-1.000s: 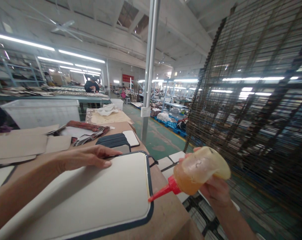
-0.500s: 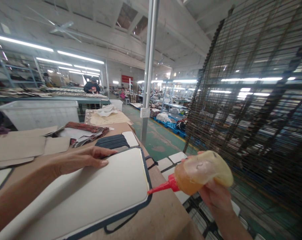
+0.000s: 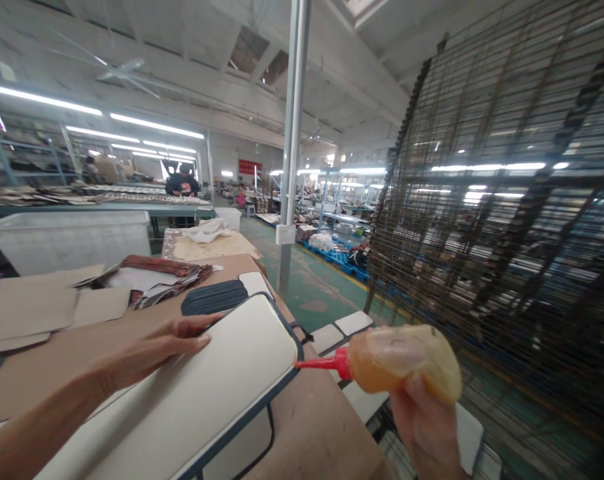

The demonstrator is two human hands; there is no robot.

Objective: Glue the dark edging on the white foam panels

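Observation:
A long cream panel with rounded corners and a dark blue edge (image 3: 217, 373) lies tilted across the front of the table. My left hand (image 3: 182, 340) grips its far edge, thumb on the cream face and fingers partly hidden behind. In my right hand (image 3: 422, 413) is a squeeze glue bottle (image 3: 402, 363) with amber liquid and a red nozzle, held on its side. The nozzle tip meets the panel's right corner, where a thin yellowish line runs along the rim. Under the panel, another pale piece with dark edging (image 3: 242, 443) shows.
Behind the panel lie a dark blue folded stack (image 3: 215, 297) and loose beige sheets (image 3: 27, 310). A metal post (image 3: 291, 133) rises past the brown table's (image 3: 327, 427) far end. Wire racking (image 3: 492, 200) fills the right. A person (image 3: 182, 185) works at a far table.
The panel has turned, its right corner swinging up and away. The nozzle tip has moved from the near part of the right edge to that corner. My view has shifted slightly.

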